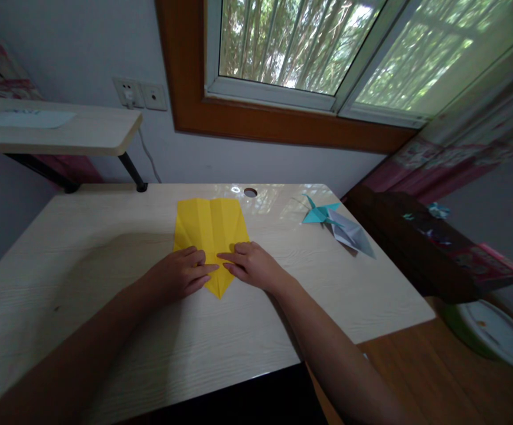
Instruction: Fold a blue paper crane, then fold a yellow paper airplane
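A sheet of yellow paper [212,221] lies flat on the table, creased lengthwise, with its near end folded to a point facing me. My left hand [188,273] rests on the paper's left side, its index finger stretched toward the middle and the other fingers partly bent. From the right side, my right hand [251,265] touches the paper with its index finger extended and its thumb apart. The two index fingertips are close to each other near the centre crease, just above the pointed end. Neither hand grips the sheet; both press on it from above.
The pale wooden table [118,224] has a round cable hole [250,192] at the back. A teal folded paper figure [318,213] and a grey-white folded paper piece [351,233] lie at the right. A raised shelf [101,133] stands at the back left.
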